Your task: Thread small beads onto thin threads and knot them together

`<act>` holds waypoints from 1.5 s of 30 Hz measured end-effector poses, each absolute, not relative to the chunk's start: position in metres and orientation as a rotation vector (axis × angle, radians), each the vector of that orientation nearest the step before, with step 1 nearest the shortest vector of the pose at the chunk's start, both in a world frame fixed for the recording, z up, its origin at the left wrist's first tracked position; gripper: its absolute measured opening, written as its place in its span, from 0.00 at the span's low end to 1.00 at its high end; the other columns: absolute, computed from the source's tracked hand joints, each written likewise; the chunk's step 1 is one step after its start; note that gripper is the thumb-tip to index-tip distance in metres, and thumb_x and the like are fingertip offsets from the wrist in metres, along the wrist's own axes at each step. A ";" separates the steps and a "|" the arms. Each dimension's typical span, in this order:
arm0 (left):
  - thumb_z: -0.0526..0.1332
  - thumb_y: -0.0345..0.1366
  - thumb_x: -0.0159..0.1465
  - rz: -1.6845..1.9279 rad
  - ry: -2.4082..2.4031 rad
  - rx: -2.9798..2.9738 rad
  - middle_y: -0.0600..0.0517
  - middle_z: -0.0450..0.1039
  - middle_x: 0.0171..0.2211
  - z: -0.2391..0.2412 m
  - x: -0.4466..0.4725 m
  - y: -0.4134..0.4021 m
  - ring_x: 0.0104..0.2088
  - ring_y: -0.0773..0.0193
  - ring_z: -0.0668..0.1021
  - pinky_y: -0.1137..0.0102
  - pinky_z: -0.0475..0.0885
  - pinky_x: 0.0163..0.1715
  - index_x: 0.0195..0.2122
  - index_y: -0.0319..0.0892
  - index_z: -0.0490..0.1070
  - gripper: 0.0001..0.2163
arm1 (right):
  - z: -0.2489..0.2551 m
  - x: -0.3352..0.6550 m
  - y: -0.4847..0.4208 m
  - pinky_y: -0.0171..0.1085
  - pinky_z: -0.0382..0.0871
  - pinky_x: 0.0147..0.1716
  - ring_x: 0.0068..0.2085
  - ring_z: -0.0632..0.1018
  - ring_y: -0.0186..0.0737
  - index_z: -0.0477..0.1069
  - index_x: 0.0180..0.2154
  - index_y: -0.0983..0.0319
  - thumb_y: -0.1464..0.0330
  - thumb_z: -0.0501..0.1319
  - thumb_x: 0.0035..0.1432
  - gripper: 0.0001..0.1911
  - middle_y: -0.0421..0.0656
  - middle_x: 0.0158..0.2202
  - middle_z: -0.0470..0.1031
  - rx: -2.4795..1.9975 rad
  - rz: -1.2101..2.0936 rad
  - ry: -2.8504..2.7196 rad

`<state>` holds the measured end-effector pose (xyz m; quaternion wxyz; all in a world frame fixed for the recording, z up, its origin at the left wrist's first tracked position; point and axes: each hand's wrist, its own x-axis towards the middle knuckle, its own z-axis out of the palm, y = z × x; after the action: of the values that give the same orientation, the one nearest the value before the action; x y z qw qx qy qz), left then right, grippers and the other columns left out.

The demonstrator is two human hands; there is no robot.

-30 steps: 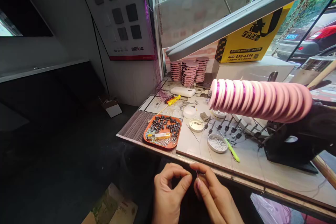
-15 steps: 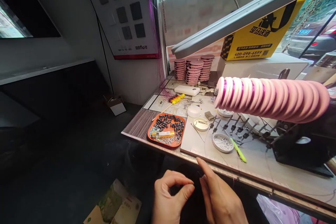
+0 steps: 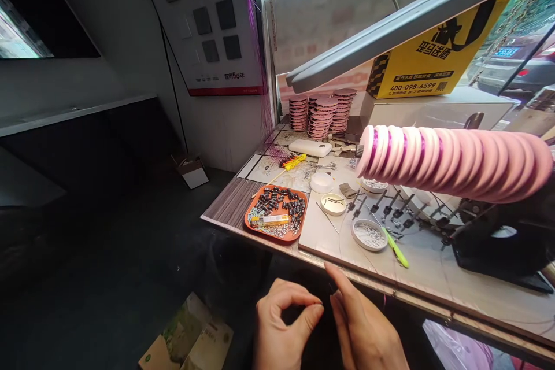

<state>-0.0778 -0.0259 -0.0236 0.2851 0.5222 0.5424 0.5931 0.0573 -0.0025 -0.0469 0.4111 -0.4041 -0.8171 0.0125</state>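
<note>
My left hand (image 3: 284, 324) is in front of the table edge, low in the view. Its thumb and index finger are pinched together in a ring; whatever is between the tips is too small to make out. Beside it, a small gap away, is my right hand (image 3: 366, 326), its index finger stretched forward and the other fingers bent close together. A tiny dark thing shows by its fingertips, but I cannot tell its kind. Nearest on the table are an orange tray (image 3: 248, 221) of small black and metal parts and a round white dish (image 3: 370, 247) of small pieces.
A row of pink spools (image 3: 455, 163) on a shaft juts over the table's right side. A bright green knife-like tool (image 3: 396, 250) lies by the dish. Stacked pink discs (image 3: 323, 115) and a grey lamp arm (image 3: 390, 23) are behind. An open carton (image 3: 206, 341) stands on the floor.
The view has shifted very slightly. Both hands keep nearly the same pose and place, and the things on the table have not moved.
</note>
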 end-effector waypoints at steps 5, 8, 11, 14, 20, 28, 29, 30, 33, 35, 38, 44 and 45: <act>0.65 0.32 0.54 1.553 1.474 1.499 0.54 0.74 0.22 -0.020 -0.079 -0.027 0.25 0.65 0.73 0.73 0.69 0.27 0.22 0.42 0.73 0.05 | -0.038 0.058 -0.008 0.29 0.72 0.28 0.28 0.77 0.35 0.51 0.57 0.61 0.72 0.48 0.63 0.21 0.42 0.31 0.74 -0.997 0.585 -1.951; 0.64 0.30 0.54 1.523 1.482 1.647 0.54 0.74 0.22 -0.016 -0.081 -0.028 0.26 0.65 0.73 0.73 0.69 0.27 0.22 0.41 0.72 0.05 | -0.029 0.060 -0.010 0.26 0.69 0.24 0.24 0.74 0.33 0.61 0.49 0.59 0.68 0.52 0.61 0.13 0.36 0.26 0.71 -0.951 1.064 -1.799; 0.64 0.30 0.55 1.485 1.505 1.746 0.53 0.73 0.22 -0.015 -0.083 -0.030 0.26 0.65 0.73 0.73 0.69 0.27 0.23 0.41 0.72 0.05 | -0.021 0.061 -0.010 0.27 0.68 0.25 0.26 0.73 0.34 0.69 0.33 0.60 0.62 0.56 0.58 0.08 0.38 0.26 0.72 -1.022 1.222 -1.635; 0.63 0.29 0.56 1.410 1.505 1.870 0.53 0.73 0.22 -0.015 -0.085 -0.031 0.26 0.65 0.73 0.73 0.70 0.26 0.24 0.40 0.71 0.05 | -0.018 0.061 -0.010 0.27 0.67 0.27 0.26 0.72 0.34 0.69 0.28 0.60 0.62 0.57 0.58 0.11 0.37 0.24 0.71 -1.066 1.175 -1.668; 0.63 0.27 0.56 1.411 1.512 2.014 0.53 0.73 0.22 -0.015 -0.086 -0.032 0.26 0.65 0.72 0.73 0.70 0.25 0.25 0.40 0.70 0.04 | -0.021 0.062 -0.009 0.27 0.65 0.24 0.24 0.71 0.33 0.69 0.28 0.60 0.64 0.54 0.59 0.11 0.37 0.23 0.70 -1.080 1.022 -1.797; 0.64 0.26 0.54 1.394 1.525 2.063 0.52 0.74 0.22 -0.015 -0.085 -0.032 0.26 0.64 0.72 0.72 0.70 0.25 0.25 0.41 0.72 0.04 | -0.015 0.066 -0.009 0.25 0.67 0.24 0.23 0.73 0.32 0.67 0.28 0.60 0.67 0.55 0.59 0.08 0.36 0.23 0.70 -0.992 0.849 -1.860; 0.64 0.26 0.54 1.402 1.525 2.067 0.52 0.73 0.22 -0.015 -0.085 -0.032 0.26 0.64 0.72 0.72 0.70 0.25 0.25 0.40 0.72 0.04 | -0.015 0.066 -0.009 0.25 0.67 0.24 0.23 0.73 0.32 0.67 0.28 0.60 0.67 0.55 0.60 0.08 0.36 0.23 0.70 -0.990 0.840 -1.875; 0.64 0.25 0.54 1.410 1.526 2.069 0.52 0.73 0.21 -0.015 -0.085 -0.032 0.26 0.64 0.72 0.72 0.70 0.25 0.25 0.40 0.72 0.04 | -0.015 0.067 -0.010 0.25 0.67 0.24 0.23 0.73 0.32 0.67 0.29 0.60 0.68 0.54 0.60 0.08 0.36 0.23 0.70 -0.991 0.832 -1.887; 0.63 0.25 0.54 1.417 1.538 2.069 0.52 0.73 0.21 -0.015 -0.084 -0.033 0.26 0.64 0.72 0.72 0.70 0.25 0.24 0.40 0.72 0.05 | -0.018 0.067 -0.010 0.25 0.67 0.24 0.24 0.73 0.32 0.66 0.30 0.61 0.69 0.53 0.61 0.08 0.36 0.24 0.70 -0.975 0.806 -1.931; 0.63 0.26 0.54 1.417 1.548 2.066 0.52 0.73 0.21 -0.016 -0.084 -0.033 0.26 0.64 0.72 0.72 0.70 0.24 0.24 0.40 0.72 0.05 | -0.018 0.066 -0.009 0.25 0.67 0.24 0.24 0.73 0.31 0.66 0.30 0.60 0.69 0.53 0.61 0.08 0.36 0.24 0.70 -0.960 0.785 -1.948; 0.63 0.26 0.54 1.412 1.547 2.071 0.52 0.73 0.21 -0.017 -0.084 -0.032 0.26 0.64 0.72 0.72 0.70 0.24 0.24 0.40 0.71 0.05 | -0.018 0.065 -0.009 0.25 0.67 0.24 0.23 0.73 0.31 0.66 0.30 0.60 0.69 0.53 0.61 0.08 0.36 0.24 0.70 -0.958 0.768 -1.946; 0.62 0.25 0.54 1.375 1.570 2.086 0.52 0.72 0.21 -0.017 -0.084 -0.032 0.26 0.64 0.72 0.71 0.70 0.24 0.23 0.40 0.71 0.05 | -0.024 0.061 -0.013 0.28 0.65 0.24 0.24 0.72 0.32 0.65 0.30 0.60 0.68 0.52 0.62 0.08 0.37 0.24 0.68 -0.996 0.769 -1.882; 0.62 0.25 0.54 1.370 1.571 2.100 0.52 0.72 0.21 -0.017 -0.084 -0.032 0.26 0.64 0.72 0.71 0.70 0.24 0.23 0.40 0.71 0.05 | -0.025 0.060 -0.014 0.29 0.65 0.23 0.23 0.71 0.32 0.65 0.30 0.59 0.68 0.51 0.62 0.09 0.37 0.24 0.68 -1.001 0.755 -1.874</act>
<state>-0.0842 -0.0325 -0.0172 0.0912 0.7068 0.5286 0.4612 0.0597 -0.0141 -0.0249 0.4291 -0.4008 -0.7508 0.3025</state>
